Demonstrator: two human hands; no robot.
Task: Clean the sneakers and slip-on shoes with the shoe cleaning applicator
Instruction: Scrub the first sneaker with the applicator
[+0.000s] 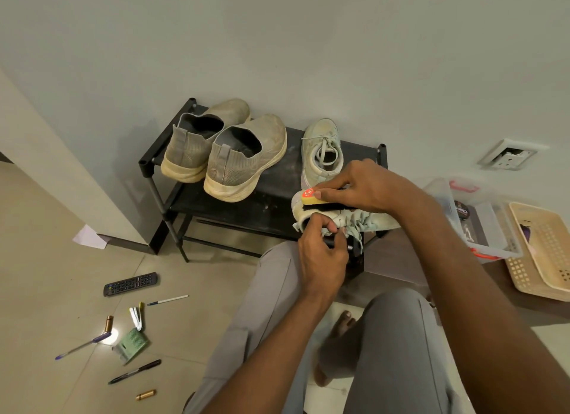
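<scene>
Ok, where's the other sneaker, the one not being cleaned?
In the head view, the second sneaker stands on the right part of the black shoe rack, toe toward the wall, just right of the slip-on shoes and directly behind the right hand.

Dim, even indoor light, greenish cast; one bright glare spot on the glossy beige floor tile [111, 336] at eight o'clock. Wide-angle bending at edges; soft shadows.

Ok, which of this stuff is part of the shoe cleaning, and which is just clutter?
Part of the job:
held sneaker
applicator
second sneaker
slip-on shoes
left hand
right hand

Just lying about:
remote
pens
wicker basket
clear bin
</scene>
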